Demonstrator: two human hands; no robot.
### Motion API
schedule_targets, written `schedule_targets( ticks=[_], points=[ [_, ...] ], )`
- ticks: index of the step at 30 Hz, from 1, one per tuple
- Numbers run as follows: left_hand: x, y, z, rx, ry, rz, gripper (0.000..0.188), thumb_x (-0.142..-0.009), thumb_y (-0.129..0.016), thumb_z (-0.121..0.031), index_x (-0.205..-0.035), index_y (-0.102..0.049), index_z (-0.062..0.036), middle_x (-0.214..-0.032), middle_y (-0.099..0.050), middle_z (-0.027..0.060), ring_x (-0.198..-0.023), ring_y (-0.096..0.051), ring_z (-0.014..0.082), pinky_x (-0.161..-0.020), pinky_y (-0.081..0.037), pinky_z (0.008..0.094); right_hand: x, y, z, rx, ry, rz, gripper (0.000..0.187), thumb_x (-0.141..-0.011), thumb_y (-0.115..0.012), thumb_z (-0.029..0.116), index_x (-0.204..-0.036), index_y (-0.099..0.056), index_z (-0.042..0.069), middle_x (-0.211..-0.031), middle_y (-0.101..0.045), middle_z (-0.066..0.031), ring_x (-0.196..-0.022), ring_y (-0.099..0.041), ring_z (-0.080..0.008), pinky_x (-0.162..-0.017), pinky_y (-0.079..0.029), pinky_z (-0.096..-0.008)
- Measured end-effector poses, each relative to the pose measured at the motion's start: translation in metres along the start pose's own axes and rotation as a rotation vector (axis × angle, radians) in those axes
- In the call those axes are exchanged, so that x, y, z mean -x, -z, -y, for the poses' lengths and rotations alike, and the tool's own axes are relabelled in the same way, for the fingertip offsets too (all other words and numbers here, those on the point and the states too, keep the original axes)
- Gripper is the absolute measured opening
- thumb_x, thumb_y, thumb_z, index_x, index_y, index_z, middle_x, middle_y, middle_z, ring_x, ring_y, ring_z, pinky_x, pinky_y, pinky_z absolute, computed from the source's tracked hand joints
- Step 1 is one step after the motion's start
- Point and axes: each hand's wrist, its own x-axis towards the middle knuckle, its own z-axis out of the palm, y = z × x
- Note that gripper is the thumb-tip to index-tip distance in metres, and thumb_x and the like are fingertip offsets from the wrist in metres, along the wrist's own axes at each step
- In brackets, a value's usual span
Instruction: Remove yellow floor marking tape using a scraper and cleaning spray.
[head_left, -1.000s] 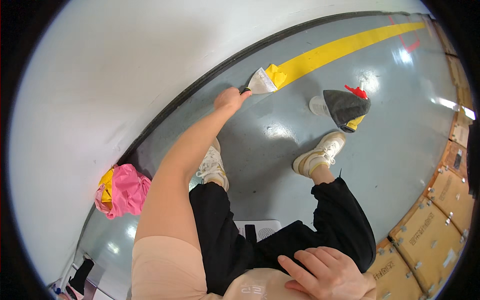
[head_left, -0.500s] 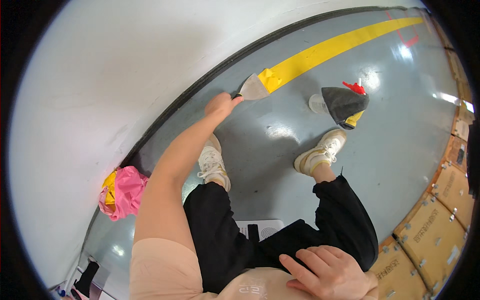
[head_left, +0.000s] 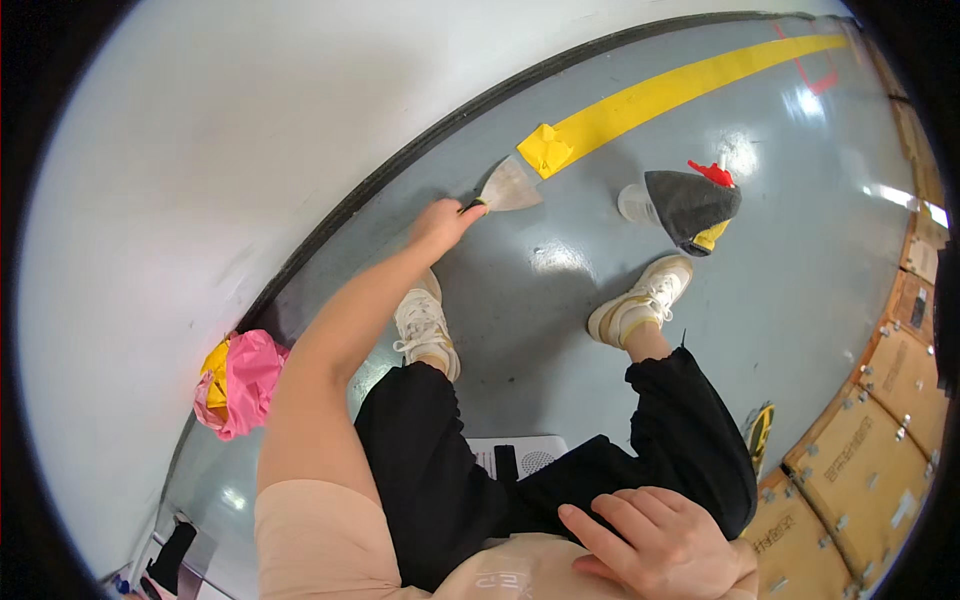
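My left hand [head_left: 440,226] is closed around the dark handle of a scraper [head_left: 511,187]. The scraper's wide metal blade lies low over the grey floor, a small gap short of the yellow floor tape [head_left: 640,105]. At the tape's near end, a crumpled flap [head_left: 547,151] of the same yellow is folded up. My right hand [head_left: 655,545] rests by my right thigh, its fingers loosely bent and apart, with nothing visible in it.
Right of the tape lies a clear spray bottle [head_left: 636,205] with a red trigger, a dark grey cloth [head_left: 690,210] over it. A pink bag [head_left: 255,380] leans by the white wall [head_left: 250,130]. Cardboard boxes [head_left: 860,450] line the right. A white device [head_left: 540,455] sits between my legs.
My left hand has drawn the scraper back towards me, and its blade has come away from the tape's end. A yellow and black object now shows beside my right knee.
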Motion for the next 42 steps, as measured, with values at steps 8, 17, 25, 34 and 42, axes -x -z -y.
schedule_targets(
  ticks=[8, 17, 25, 34, 42],
  points=[
    [-0.005, 0.003, -0.018, 0.047, 0.099, 0.016, 0.059, -0.083, -0.050, -0.063, -0.089, -0.066, -0.0058, -0.093, -0.066, 0.0157, -0.087, -0.063, 0.0325, -0.072, -0.049, 0.0435, 0.003, -0.001, -0.003, 0.004, 0.026, -0.019, 0.049, -0.077, -0.063, 0.023, -0.119, -0.055, 0.000, -0.098, -0.058, -0.0143, -0.089, -0.059, -0.0272, -0.081, -0.050, -0.0360],
    [0.009, -0.023, -0.004, -0.011, 0.055, -0.006, 0.058, -0.085, -0.049, -0.061, -0.088, -0.065, -0.0047, -0.092, -0.066, 0.0156, -0.090, -0.063, 0.0323, -0.073, -0.049, 0.0435, 0.008, 0.000, -0.007, 0.007, 0.008, -0.032, 0.048, -0.078, -0.063, 0.023, -0.119, -0.055, 0.000, -0.098, -0.058, -0.0146, -0.089, -0.059, -0.0276, -0.081, -0.049, -0.0361],
    [-0.030, 0.027, -0.018, 0.033, 0.139, 0.178, 0.057, -0.083, -0.051, -0.062, -0.075, -0.060, -0.0056, -0.065, -0.062, 0.0075, -0.056, -0.060, 0.0207, -0.056, -0.046, 0.0367, 0.006, -0.003, -0.006, 0.027, 0.028, -0.025, 0.047, -0.079, -0.062, 0.023, -0.119, -0.055, -0.001, -0.098, -0.058, -0.0152, -0.089, -0.059, -0.0283, -0.081, -0.049, -0.0365],
    [-0.028, 0.043, -0.011, -0.068, 0.084, 0.059, 0.056, -0.081, -0.053, -0.062, -0.079, -0.065, -0.0071, -0.079, -0.066, 0.0098, -0.078, -0.064, 0.0265, -0.065, -0.048, 0.0409, 0.002, -0.005, -0.003, 0.016, 0.034, 0.006, 0.047, -0.080, -0.062, 0.023, -0.120, -0.055, -0.001, -0.099, -0.058, -0.0159, -0.089, -0.059, -0.0288, -0.082, -0.049, -0.0370],
    [-0.023, 0.029, -0.003, -0.174, -0.041, -0.022, 0.061, -0.082, -0.049, -0.065, -0.080, -0.065, -0.0064, -0.065, -0.062, 0.0068, -0.061, -0.062, 0.0223, -0.058, -0.046, 0.0384, 0.002, -0.002, -0.005, 0.023, -0.002, -0.011, 0.048, -0.079, -0.062, 0.023, -0.120, -0.054, -0.001, -0.099, -0.058, -0.0158, -0.089, -0.059, -0.0286, -0.082, -0.049, -0.0371]
  ],
)
